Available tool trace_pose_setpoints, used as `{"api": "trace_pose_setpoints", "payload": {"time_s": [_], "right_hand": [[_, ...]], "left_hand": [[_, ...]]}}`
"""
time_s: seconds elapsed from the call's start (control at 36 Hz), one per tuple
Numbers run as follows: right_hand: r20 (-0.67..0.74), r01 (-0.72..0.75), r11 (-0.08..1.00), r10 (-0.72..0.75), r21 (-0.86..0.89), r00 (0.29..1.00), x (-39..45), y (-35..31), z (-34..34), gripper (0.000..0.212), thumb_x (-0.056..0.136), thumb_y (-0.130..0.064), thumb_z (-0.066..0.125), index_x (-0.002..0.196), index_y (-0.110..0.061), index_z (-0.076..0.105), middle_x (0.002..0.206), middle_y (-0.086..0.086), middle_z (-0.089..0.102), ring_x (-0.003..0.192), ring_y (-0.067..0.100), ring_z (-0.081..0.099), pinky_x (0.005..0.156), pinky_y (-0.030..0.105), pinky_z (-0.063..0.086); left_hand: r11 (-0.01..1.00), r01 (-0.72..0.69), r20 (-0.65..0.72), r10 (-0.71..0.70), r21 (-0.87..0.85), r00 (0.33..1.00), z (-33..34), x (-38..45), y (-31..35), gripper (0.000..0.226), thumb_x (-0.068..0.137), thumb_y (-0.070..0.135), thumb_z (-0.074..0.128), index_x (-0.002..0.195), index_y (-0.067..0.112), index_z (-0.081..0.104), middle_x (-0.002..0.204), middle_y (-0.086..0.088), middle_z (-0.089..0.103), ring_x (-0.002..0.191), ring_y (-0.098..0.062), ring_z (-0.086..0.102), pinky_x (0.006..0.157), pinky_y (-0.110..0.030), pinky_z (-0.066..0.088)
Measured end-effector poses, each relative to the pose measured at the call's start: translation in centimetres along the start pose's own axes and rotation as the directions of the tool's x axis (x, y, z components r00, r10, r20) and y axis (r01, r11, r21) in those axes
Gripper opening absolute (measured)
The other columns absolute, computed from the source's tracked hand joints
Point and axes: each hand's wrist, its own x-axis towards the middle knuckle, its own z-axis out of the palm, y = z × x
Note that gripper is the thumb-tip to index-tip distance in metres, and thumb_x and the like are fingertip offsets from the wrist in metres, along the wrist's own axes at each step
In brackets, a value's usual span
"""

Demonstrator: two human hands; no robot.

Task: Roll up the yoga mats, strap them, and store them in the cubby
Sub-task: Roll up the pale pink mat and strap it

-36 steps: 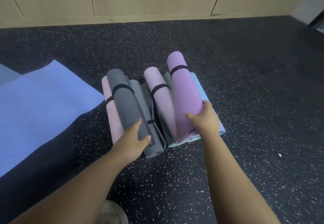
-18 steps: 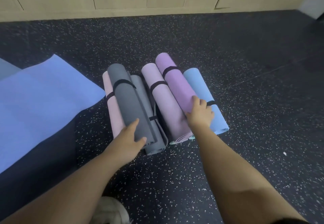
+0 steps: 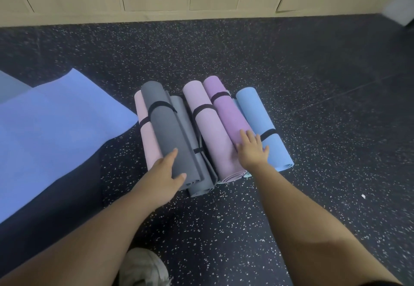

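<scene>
Rolled mats' long axes run fwd from both grips: L hand (image 3: 164,175) clasps dark grey roll (image 3: 164,129) near end, R hand (image 3: 252,149) flat, fingers spread, on purple roll (image 3: 226,111).

Left hand (image 3: 167,173) curled, right hand (image 3: 253,150) flat (fingers spread)

Not much to go on clothing-wise. Both forearms are bare all the way up, no sleeves, no watch, no rings or bands on the left hand (image 3: 167,175) or the right hand (image 3: 252,150). Down at 6 o'clock there's a white sneaker (image 3: 143,267), kinda scuffed and greyish, laces too blurry to make out. At 5 o'clock, right at the frame edge, a sliver of black fabric (image 3: 378,283), possibly shorts, can't tell.
</scene>
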Motion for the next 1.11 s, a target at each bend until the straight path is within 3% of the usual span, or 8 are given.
{"api": "trace_pose_setpoints", "payload": {"time_s": [0.19, 0.36, 0.47, 0.67, 0.81, 0.89, 1.11], "right_hand": [[-0.033, 0.059, 0.997, -0.058, 0.045, 0.998, -4.3, -2.4, -1.9, 0.054, 0.105, -0.032, 0.027, 0.155, -0.025, 0.008, 0.163, -0.006, 0.000, 0.150, 0.021, -0.004, 0.118, 0.056, 0.004], [-0.074, 0.163, 0.986, -0.162, 0.015, 0.984, -9.0, -5.9, -5.4, 0.056, 0.105, -0.033, 0.028, 0.156, -0.025, 0.006, 0.163, -0.007, -0.001, 0.150, 0.019, -0.007, 0.117, 0.055, -0.001], [-0.108, 0.239, 0.971, -0.236, 0.022, 0.966, -12.5, -8.8, -8.0, 0.056, 0.105, -0.035, 0.029, 0.155, -0.025, 0.007, 0.163, -0.006, 0.001, 0.150, 0.019, -0.004, 0.117, 0.055, 0.000], [-0.257, 0.409, 0.907, -0.373, 0.100, 0.891, -19.7, -16.1, -12.3, 0.057, 0.103, -0.035, 0.038, 0.153, -0.022, 0.016, 0.159, -0.003, 0.019, 0.145, 0.018, 0.014, 0.116, 0.052, 0.010], [-0.326, 0.525, 0.837, -0.458, 0.157, 0.827, -24.7, -21.8, -14.6, 0.059, 0.101, -0.035, 0.044, 0.153, -0.022, 0.018, 0.156, 0.001, 0.028, 0.144, 0.019, 0.020, 0.116, 0.046, 0.012], [-0.359, 0.589, 0.796, -0.513, 0.141, 0.780, -27.8, -25.4, -15.7, 0.059, 0.101, -0.033, 0.045, 0.152, -0.021, 0.020, 0.154, 0.002, 0.032, 0.143, 0.022, 0.025, 0.118, 0.050, 0.012], [-0.277, 0.695, 0.709, -0.648, 0.121, 0.710, -34.7, -34.8, -15.3, 0.057, 0.101, -0.033, 0.045, 0.151, -0.019, 0.021, 0.147, 0.006, 0.040, 0.134, 0.028, 0.037, 0.115, 0.053, 0.020]], "left_hand": [[0.997, -0.053, -0.084, 0.058, 0.059, 0.995, -1.7, -2.3, 1.0, 0.070, 0.100, 0.035, 0.047, 0.154, 0.031, 0.004, 0.157, 0.001, 0.020, 0.137, -0.019, 0.034, 0.108, -0.039, 0.034], [0.975, 0.010, -0.115, 0.016, 0.222, 0.993, -4.1, -6.0, 1.7, 0.078, 0.098, 0.043, 0.048, 0.154, 0.031, -0.005, 0.162, -0.007, -0.003, 0.148, -0.028, -0.001, 0.118, -0.052, 0.013], [0.956, 0.064, -0.162, -0.018, 0.286, 0.987, -6.2, -9.5, 2.1, 0.078, 0.098, 0.046, 0.044, 0.153, 0.030, -0.009, 0.161, -0.006, -0.013, 0.148, -0.030, -0.012, 0.118, -0.054, 0.003], [0.970, 0.098, -0.309, -0.026, 0.220, 0.951, -10.9, -16.2, 0.6, 0.077, 0.097, 0.048, 0.044, 0.154, 0.029, -0.004, 0.162, -0.005, -0.009, 0.148, -0.029, -0.010, 0.118, -0.052, 0.004], [0.975, 0.119, -0.457, -0.022, 0.185, 0.889, -14.8, -21.6, -2.3, 0.075, 0.097, 0.047, 0.046, 0.154, 0.026, 0.002, 0.162, -0.007, -0.003, 0.148, -0.027, -0.002, 0.119, -0.047, 0.011], [0.979, 0.138, -0.524, -0.039, 0.150, 0.851, -16.7, -24.9, -4.9, 0.074, 0.097, 0.046, 0.046, 0.154, 0.025, 0.004, 0.162, -0.006, -0.001, 0.149, -0.027, 0.000, 0.118, -0.047, 0.013], [0.972, 0.230, -0.617, -0.150, 0.051, 0.773, -19.6, -32.2, -13.9, 0.073, 0.097, 0.046, 0.046, 0.154, 0.023, 0.007, 0.161, -0.010, 0.003, 0.148, -0.028, 0.003, 0.119, -0.044, 0.015]]}}
